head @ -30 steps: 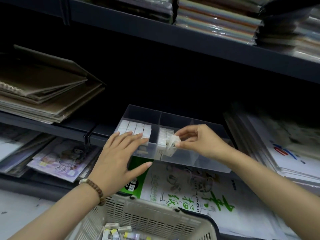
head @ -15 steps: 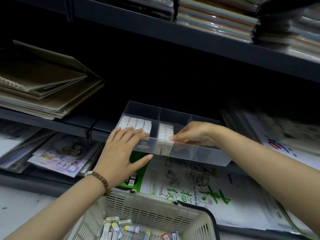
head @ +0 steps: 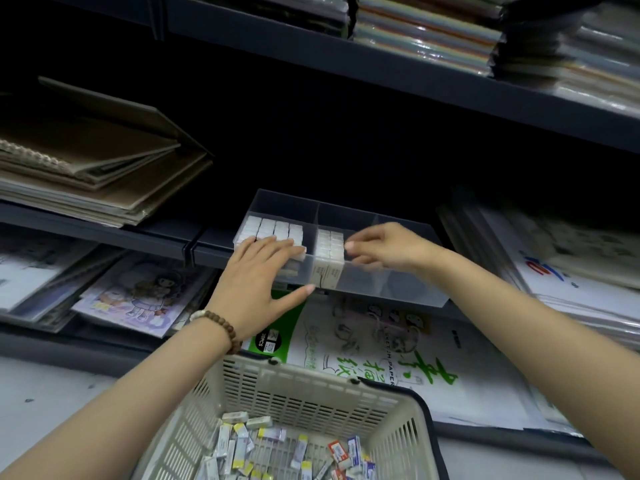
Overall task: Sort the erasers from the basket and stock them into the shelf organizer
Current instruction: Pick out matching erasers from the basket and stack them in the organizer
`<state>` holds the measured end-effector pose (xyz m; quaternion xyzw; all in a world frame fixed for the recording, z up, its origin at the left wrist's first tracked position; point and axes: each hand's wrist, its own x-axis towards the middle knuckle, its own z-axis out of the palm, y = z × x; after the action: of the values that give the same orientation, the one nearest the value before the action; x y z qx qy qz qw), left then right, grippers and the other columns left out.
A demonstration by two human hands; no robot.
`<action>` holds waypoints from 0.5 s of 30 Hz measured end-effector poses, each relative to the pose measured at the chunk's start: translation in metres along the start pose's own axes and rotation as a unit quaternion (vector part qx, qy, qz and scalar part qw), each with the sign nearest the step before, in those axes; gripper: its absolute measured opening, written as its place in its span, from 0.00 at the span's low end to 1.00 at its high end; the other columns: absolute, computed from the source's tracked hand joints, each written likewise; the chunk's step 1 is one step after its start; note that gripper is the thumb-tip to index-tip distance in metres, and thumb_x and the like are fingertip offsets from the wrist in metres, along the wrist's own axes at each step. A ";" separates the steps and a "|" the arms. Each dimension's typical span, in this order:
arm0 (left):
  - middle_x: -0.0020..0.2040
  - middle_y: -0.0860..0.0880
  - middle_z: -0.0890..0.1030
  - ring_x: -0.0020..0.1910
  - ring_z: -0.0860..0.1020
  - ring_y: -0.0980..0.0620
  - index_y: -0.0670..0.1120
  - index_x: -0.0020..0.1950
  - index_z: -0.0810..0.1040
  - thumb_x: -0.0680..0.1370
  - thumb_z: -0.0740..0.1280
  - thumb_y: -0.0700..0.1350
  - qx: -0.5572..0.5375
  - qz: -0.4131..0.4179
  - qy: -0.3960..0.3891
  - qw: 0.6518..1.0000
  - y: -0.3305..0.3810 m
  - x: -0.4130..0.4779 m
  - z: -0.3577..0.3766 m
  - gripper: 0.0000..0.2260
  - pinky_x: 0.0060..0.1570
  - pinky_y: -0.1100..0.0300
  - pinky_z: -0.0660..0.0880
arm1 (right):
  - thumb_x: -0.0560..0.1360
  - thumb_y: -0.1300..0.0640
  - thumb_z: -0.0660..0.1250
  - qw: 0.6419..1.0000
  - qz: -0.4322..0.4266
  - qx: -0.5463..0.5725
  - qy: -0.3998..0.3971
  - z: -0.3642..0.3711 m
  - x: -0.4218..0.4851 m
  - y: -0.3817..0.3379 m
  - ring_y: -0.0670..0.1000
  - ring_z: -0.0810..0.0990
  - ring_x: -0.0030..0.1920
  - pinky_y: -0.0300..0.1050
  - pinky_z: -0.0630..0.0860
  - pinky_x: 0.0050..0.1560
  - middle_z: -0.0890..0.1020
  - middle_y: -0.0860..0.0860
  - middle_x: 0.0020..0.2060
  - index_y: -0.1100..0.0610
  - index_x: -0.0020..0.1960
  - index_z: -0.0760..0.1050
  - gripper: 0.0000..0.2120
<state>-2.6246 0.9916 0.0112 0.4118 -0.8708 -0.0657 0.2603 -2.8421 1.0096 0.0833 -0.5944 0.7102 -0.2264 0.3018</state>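
While the left hand (head: 256,282) is lying flat over the front of the left compartment of the shelf organizer (head: 408,292) — fingers straight and close together on the white erasers (head: 273,228) packed there, thumb spread out below the clear front wall — the right hand (head: 384,247) is reaching in from the right of the frame. Its fingers are bending inward, their tips touching the right side of the short row of erasers (head: 329,244) standing in the middle compartment; whether they are pinching one of them cannot be told.

At the centre of the frame the organizer is sitting at the edge of a dark shelf (head: 138,233), its front hanging above a sketch-paper pack (head: 381,358) with green lettering. A beaded bracelet (head: 221,327) is circling the left wrist.

Along the bottom centre a cream slotted basket (head: 311,393) with a dark rim is standing — wrapped erasers (head: 277,448) in white, yellow, blue and red sleeves are lying loose inside it. Brown notebooks (head: 86,168) are stacking up at the upper left, and wrapped coloured paper (head: 426,32) is lying on the shelf at the top of the frame.
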 end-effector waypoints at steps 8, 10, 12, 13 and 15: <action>0.70 0.55 0.68 0.72 0.61 0.56 0.52 0.70 0.68 0.75 0.56 0.66 -0.085 0.000 0.035 0.996 -0.006 -0.038 -0.009 0.28 0.73 0.54 0.56 | 0.76 0.58 0.66 0.963 -0.066 0.249 0.077 0.023 -0.074 0.062 0.45 0.83 0.50 0.38 0.80 0.50 0.84 0.47 0.50 0.53 0.53 0.79 0.07; 0.68 0.58 0.69 0.70 0.62 0.59 0.53 0.68 0.69 0.74 0.56 0.66 -0.098 0.008 0.012 0.995 -0.007 -0.055 0.002 0.27 0.70 0.57 0.59 | 0.76 0.61 0.65 0.959 -0.021 0.279 0.046 0.050 -0.081 0.087 0.48 0.84 0.49 0.38 0.80 0.48 0.85 0.49 0.49 0.55 0.53 0.79 0.08; 0.65 0.62 0.67 0.67 0.62 0.63 0.56 0.68 0.69 0.74 0.54 0.69 -0.115 -0.005 -0.047 0.992 -0.008 -0.074 0.022 0.28 0.67 0.61 0.60 | 0.76 0.61 0.65 0.958 0.035 0.284 0.010 0.083 -0.082 0.113 0.49 0.84 0.49 0.38 0.80 0.47 0.84 0.52 0.50 0.57 0.54 0.78 0.08; 0.64 0.64 0.67 0.65 0.63 0.65 0.57 0.68 0.68 0.73 0.54 0.70 -0.127 -0.023 -0.085 0.988 -0.009 -0.084 0.034 0.28 0.66 0.62 0.61 | 0.76 0.61 0.65 0.958 0.063 0.280 -0.010 0.100 -0.082 0.127 0.49 0.83 0.49 0.38 0.79 0.48 0.84 0.52 0.50 0.57 0.54 0.78 0.08; 0.64 0.62 0.68 0.65 0.66 0.63 0.57 0.68 0.67 0.73 0.55 0.70 -0.149 -0.073 -0.167 0.972 -0.016 -0.105 0.063 0.28 0.66 0.60 0.65 | 0.76 0.61 0.66 0.956 0.118 0.265 -0.049 0.136 -0.081 0.157 0.50 0.83 0.49 0.42 0.78 0.51 0.84 0.54 0.51 0.58 0.56 0.78 0.09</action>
<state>-2.5902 1.0538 -0.0901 0.4144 -0.8498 -0.2814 0.1639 -2.8493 1.1236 -0.1076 -0.4155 0.6739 -0.3404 0.5073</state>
